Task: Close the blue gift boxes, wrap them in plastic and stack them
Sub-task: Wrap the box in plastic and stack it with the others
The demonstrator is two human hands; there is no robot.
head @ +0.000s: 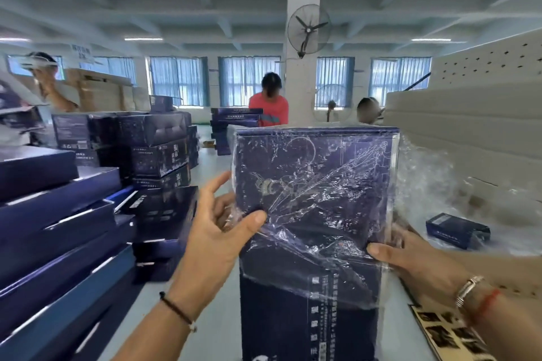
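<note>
Gift box (313, 214): upright before you, between your hands, plastic wrap (322, 193) over its upper part. Left hand (217, 231) at its left edge; right hand (410, 255) at its right edge. Box stacks (58, 228): on the surface (211, 316) to your left. Small box (457, 230): right, behind your right hand. Foam sheets (469, 132): stacked far right.

A tall dark blue gift box (316, 214) with pale line drawings stands upright at centre, its upper part covered in crinkled clear plastic film (322, 193). The left hand (217, 231) presses its thumb on the film at the box's left edge. The right hand (410, 258) grips the right edge. Stacked blue boxes (58, 228) rise at left.
</note>
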